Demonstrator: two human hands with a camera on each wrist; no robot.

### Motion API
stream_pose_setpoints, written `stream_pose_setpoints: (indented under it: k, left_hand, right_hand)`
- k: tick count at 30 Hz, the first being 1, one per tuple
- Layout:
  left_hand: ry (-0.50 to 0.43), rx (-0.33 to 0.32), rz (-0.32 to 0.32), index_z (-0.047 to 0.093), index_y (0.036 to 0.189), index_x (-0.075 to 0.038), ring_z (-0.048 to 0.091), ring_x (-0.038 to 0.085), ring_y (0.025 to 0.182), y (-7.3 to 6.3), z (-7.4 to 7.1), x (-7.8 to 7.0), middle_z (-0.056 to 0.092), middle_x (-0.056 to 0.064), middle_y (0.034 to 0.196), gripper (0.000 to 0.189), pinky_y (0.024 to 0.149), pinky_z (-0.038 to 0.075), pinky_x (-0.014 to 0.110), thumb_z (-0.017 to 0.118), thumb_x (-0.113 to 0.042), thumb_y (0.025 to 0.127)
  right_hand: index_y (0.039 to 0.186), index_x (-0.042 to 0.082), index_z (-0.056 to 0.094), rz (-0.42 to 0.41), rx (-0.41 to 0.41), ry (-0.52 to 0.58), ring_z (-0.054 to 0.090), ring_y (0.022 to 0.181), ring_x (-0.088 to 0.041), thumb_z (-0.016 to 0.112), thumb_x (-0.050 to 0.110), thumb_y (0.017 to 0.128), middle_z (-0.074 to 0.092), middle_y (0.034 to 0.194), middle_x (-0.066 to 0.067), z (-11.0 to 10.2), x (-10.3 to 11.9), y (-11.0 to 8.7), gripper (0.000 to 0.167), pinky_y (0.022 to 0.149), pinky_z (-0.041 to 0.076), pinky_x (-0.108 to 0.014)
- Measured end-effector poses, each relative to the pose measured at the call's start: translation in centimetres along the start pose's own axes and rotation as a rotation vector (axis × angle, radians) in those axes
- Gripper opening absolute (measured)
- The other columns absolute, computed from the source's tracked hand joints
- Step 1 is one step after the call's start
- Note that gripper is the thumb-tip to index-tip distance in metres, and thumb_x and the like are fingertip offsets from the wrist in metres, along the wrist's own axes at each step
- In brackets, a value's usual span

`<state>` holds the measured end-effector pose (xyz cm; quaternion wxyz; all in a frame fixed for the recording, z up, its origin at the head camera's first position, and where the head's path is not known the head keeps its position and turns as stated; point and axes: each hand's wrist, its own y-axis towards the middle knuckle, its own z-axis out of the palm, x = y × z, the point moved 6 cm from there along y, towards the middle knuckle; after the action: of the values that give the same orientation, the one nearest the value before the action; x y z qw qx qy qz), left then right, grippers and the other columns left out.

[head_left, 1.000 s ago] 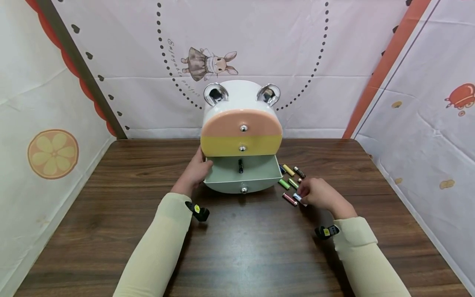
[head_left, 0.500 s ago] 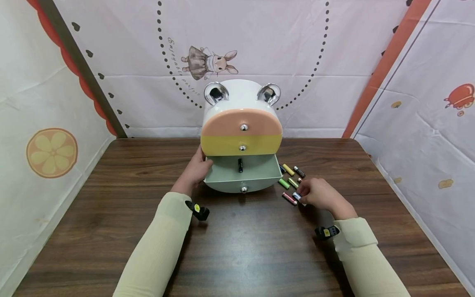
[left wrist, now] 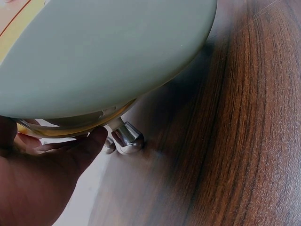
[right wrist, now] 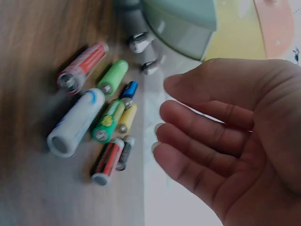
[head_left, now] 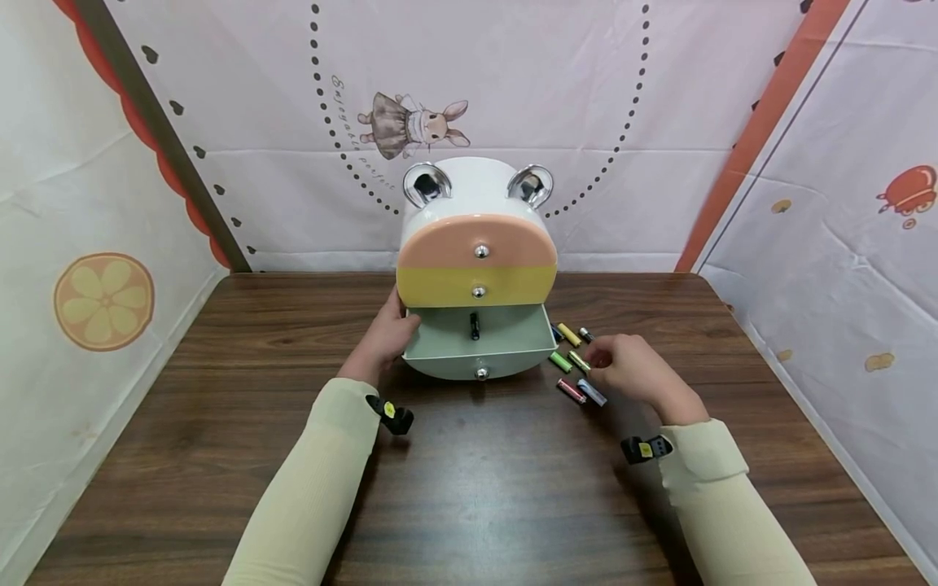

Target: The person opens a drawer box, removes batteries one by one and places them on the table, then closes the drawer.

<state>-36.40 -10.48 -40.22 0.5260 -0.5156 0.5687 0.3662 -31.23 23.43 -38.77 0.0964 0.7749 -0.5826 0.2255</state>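
Observation:
My left hand grips the left side of a frog-shaped drawer cabinet, its thumb beside the pulled-out green bottom drawer. In the left wrist view the fingers reach under the cabinet near a silver foot. One black battery lies inside that drawer. To the right, my right hand hovers by loose batteries with relaxed, slightly bent fingers and nothing between them. The right wrist view shows a white battery, a red one, a green-yellow one and several smaller ones.
Above the drawer, the yellow drawer and the orange top drawer are closed, each with a silver knob. A dark wooden table bears everything. Printed cloth hangs behind and at both sides.
My right hand has left the white battery, which now lies uncovered on the table, and has moved slightly toward the back. The left hand and the cabinet stay put.

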Motion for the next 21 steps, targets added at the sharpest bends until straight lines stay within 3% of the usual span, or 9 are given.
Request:
stream_pose_setpoints:
  k: [5, 12, 21]
  left_hand:
    - [-0.004, -0.002, 0.003, 0.003, 0.157, -0.026, 0.025, 0.031, 0.141, 0.1, 0.0, 0.1, 0.015, 0.009, 0.161, 0.077, 0.109, 0.029, 0.049, 0.038, 0.001, 0.094]
    - [0.014, -0.03, 0.036, 0.006, 0.155, -0.034, 0.026, 0.026, 0.139, 2.3, -0.4, 2.8, 0.017, 0.005, 0.161, 0.077, 0.11, 0.029, 0.051, 0.04, -0.003, 0.094]
    - [0.012, -0.032, 0.054, 0.006, 0.156, -0.033, 0.023, 0.024, 0.141, 2.1, -0.4, 2.6, 0.016, 0.004, 0.161, 0.077, 0.111, 0.027, 0.05, 0.039, -0.001, 0.094]
  right_hand:
    - [0.104, 0.006, 0.07, -0.026, -0.064, 0.009, 0.063, 0.084, -0.019, 0.065, 0.012, 0.086, 0.069, 0.091, -0.005, -0.8, 1.2, 0.2, 0.019, 0.069, 0.052, -0.034]
    - [0.105, 0.009, 0.07, -0.078, -0.158, -0.002, 0.062, 0.085, -0.018, 0.064, 0.015, 0.086, 0.069, 0.095, -0.004, -1.3, 3.3, 0.8, 0.02, 0.072, 0.052, -0.036]
    - [0.108, 0.008, 0.071, -0.157, -0.246, 0.041, 0.062, 0.085, -0.02, 0.062, 0.013, 0.086, 0.069, 0.099, -0.006, -1.2, 6.3, 1.8, 0.025, 0.069, 0.051, -0.034]
